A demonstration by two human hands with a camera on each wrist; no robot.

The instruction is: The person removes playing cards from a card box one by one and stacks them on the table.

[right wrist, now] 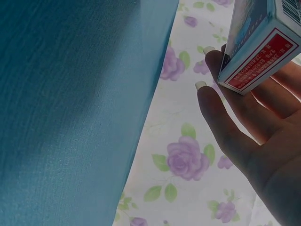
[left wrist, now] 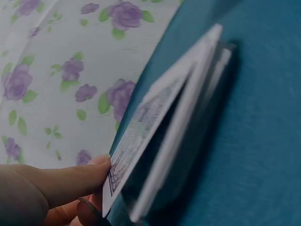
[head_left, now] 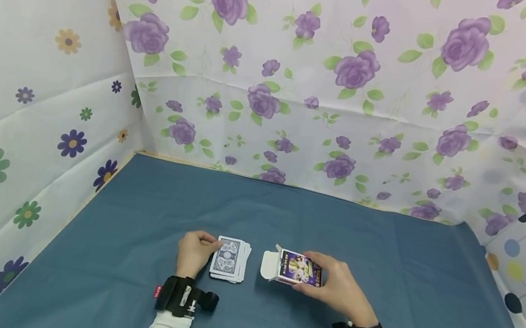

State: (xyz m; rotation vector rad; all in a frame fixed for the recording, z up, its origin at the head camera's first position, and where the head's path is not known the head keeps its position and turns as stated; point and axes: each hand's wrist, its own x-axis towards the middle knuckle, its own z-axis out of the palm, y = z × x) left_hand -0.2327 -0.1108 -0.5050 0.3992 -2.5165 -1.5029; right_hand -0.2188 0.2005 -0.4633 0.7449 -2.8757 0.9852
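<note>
My left hand [head_left: 194, 252] pinches the left edge of the upper playing cards [head_left: 227, 256], which have blue-grey patterned backs. In the left wrist view, those cards [left wrist: 141, 122] tilt up between thumb and fingers, and a dark gap parts them from the lower stack [left wrist: 164, 155]. To the right, my right hand [head_left: 341, 289] grips the right end of a dark purple card box [head_left: 300, 269]. The box's white end flap [head_left: 270, 266] hangs open toward the cards. The right wrist view shows a red label [right wrist: 261, 61] on one face; the box's inside is hidden.
A blue-green cloth [head_left: 177, 191] covers the table. Behind it hangs a white sheet with purple roses [head_left: 262, 101], and patterned sheets stand at the left and right sides. Black camera straps [head_left: 178, 296] circle both wrists.
</note>
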